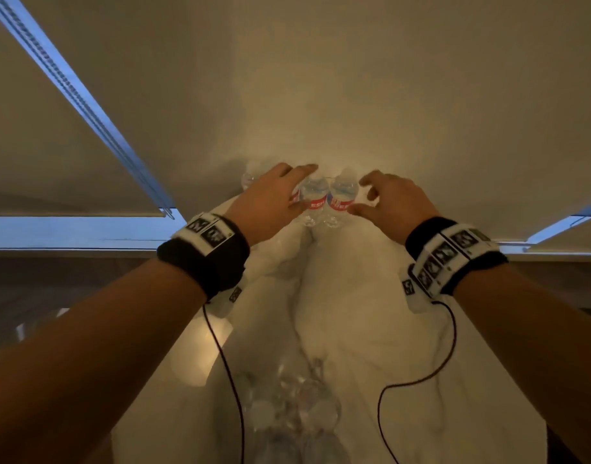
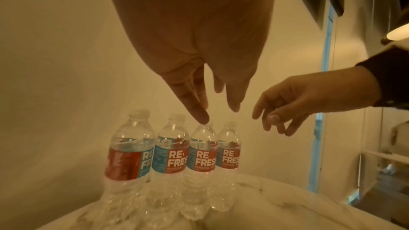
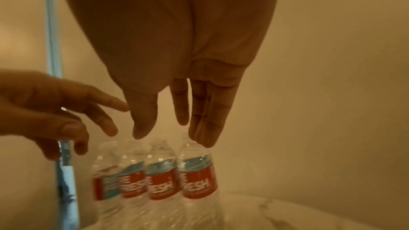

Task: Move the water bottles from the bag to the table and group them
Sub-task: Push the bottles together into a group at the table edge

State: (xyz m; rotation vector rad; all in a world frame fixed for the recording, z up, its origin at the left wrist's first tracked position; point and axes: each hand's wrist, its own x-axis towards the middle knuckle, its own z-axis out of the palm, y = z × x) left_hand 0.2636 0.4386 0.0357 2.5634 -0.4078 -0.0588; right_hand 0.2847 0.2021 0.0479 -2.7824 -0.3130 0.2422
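Several clear water bottles with red and blue labels stand upright in a tight row at the far end of the white marble table. In the head view two of them show between my hands. My left hand hovers over the row's left part, fingers straight, thumb tip just above a cap. My right hand hangs over the right end with straight fingers and grips nothing. More bottles lie in a clear bag near me, blurred.
A plain wall rises right behind the bottle row. Window blinds hang at the left and far right. Thin black cables trail from my wrist bands across the table beside the bag.
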